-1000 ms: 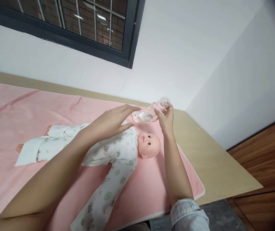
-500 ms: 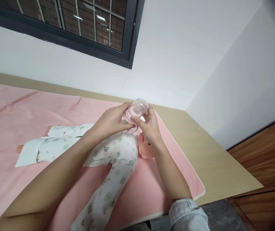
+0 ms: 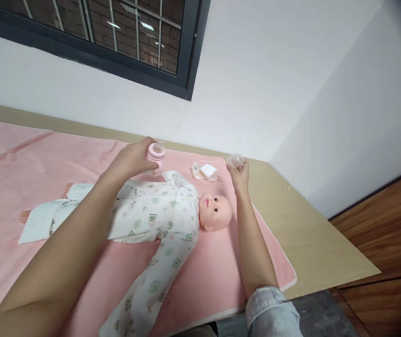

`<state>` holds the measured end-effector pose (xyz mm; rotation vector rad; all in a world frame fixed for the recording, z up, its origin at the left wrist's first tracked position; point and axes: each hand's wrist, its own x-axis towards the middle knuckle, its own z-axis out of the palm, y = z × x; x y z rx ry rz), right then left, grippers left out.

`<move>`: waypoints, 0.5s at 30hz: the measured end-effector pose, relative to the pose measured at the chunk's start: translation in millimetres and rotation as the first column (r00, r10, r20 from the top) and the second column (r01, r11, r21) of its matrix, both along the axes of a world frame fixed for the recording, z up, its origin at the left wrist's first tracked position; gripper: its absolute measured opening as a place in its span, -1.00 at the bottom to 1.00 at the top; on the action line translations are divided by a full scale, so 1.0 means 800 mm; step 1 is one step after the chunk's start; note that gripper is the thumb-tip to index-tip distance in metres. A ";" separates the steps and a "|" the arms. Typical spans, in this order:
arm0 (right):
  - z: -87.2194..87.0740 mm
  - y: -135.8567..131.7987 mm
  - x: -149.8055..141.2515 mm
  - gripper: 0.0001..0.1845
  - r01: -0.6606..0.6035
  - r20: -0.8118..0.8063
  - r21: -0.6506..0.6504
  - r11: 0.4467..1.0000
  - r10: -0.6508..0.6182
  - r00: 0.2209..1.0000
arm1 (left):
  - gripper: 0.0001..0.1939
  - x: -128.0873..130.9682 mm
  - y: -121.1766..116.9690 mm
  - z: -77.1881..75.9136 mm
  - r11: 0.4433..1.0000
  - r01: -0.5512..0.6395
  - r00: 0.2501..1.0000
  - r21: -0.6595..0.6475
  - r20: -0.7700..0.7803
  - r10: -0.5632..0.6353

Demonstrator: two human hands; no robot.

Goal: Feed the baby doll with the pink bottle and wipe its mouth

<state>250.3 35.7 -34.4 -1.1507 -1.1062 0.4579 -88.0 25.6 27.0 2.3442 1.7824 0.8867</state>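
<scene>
A baby doll [image 3: 158, 210] in white printed pyjamas lies face up on a pink blanket [image 3: 207, 281], its bald head to the right. Above the doll's chest, my left hand [image 3: 135, 159] is closed round a baby bottle [image 3: 156, 157] with a pink collar and a clear nipple on top. My right hand [image 3: 240, 177] grips a clear domed bottle cap [image 3: 235, 161] beyond the doll's head, over the blanket's far right edge. Between the two hands, a small white pad on an opened wrapper [image 3: 205, 171] lies on the blanket. My left fingers partly hide the bottle's body.
The blanket covers most of a light wooden table [image 3: 299, 234], whose bare surface shows at the right and along the back. A white wall [image 3: 242, 84] with a dark-framed barred window [image 3: 144, 42] rises behind. Brown wood panelling [image 3: 383, 234] stands at the right.
The cap has come off the bottle. My left hand has moved left with the bottle, and my right hand has moved right with the cap. The doll's face and the wrapper are now uncovered.
</scene>
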 end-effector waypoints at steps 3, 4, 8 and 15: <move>-0.051 0.020 0.032 -0.34 0.204 0.224 -0.236 0.950 -0.151 0.963 | -0.55 -0.029 0.016 -0.011 0.999 0.002 1.000 -0.051 -0.028 -0.004; -0.066 0.021 0.038 -0.35 0.247 0.290 -0.302 0.921 -0.158 0.944 | -0.57 -0.038 0.021 -0.015 0.998 0.022 0.999 -0.063 -0.040 -0.024; -0.105 0.019 0.050 -0.30 0.345 0.461 -0.499 0.795 -0.094 0.883 | -0.58 -0.064 0.044 -0.035 0.991 0.020 0.993 -0.132 -0.109 -0.035; -0.118 0.021 0.055 -0.24 0.342 0.506 -0.537 0.771 -0.030 0.862 | -0.59 -0.086 0.079 -0.069 0.984 0.013 0.997 -0.178 -0.067 -0.026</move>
